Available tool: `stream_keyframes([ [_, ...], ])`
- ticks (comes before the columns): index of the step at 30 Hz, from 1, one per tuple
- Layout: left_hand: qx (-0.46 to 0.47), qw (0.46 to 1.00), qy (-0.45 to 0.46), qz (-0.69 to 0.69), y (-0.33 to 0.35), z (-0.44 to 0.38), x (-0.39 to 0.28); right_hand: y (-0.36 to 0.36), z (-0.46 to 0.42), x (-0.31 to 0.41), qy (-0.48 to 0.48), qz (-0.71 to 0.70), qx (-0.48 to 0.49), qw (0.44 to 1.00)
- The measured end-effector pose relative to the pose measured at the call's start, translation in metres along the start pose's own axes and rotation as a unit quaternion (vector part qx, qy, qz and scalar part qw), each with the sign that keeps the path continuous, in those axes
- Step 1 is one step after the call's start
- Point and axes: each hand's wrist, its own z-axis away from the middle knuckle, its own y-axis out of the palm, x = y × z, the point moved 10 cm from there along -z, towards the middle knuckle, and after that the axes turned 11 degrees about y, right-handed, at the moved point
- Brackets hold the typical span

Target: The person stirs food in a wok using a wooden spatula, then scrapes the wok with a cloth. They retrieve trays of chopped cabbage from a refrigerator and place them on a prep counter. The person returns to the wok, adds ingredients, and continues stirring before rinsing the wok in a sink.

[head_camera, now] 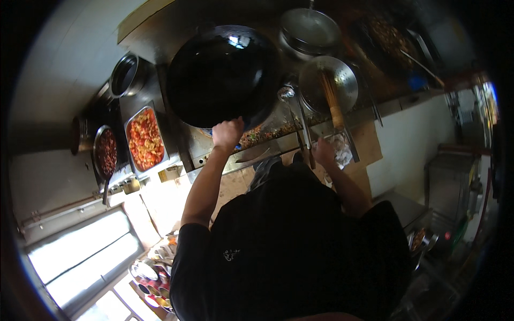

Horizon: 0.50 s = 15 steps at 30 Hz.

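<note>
A large dark wok (213, 80) sits on the steel range, its inside black and shiny. My left hand (228, 135) is closed at its near edge, with something blue showing beside the fingers. My right hand (323, 152) is low at the range's front edge, blurred, between the handle of a ladle (286, 93) and a crumpled whitish cloth or plastic (341, 150). Whether it grips anything is hidden. Behind that hand, a bamboo wok brush (335, 110) lies across a perforated metal strainer (348, 82).
Left of the wok stand a steel tray of tomato and egg (145, 140), a pan of dark red food (107, 150) and a steel pot (125, 75). Stacked metal bowls (311, 30) stand behind the strainer. Food scraps (257, 136) litter the range's front. A dark tray of food (387, 38) is far right.
</note>
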Motion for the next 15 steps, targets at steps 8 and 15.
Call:
stream_keyframes([
  [8, 0.037, 0.997, -0.041, 0.05, 0.01, 0.023, 0.008, 0.046, 0.0, -0.026, 0.107, -0.344, -0.06, 0.931],
  [15, -0.205, 0.97, 0.074, 0.109, -0.032, 0.042, -0.007, -0.024, -0.001, -0.026, 0.018, -0.409, -0.137, 0.902],
])
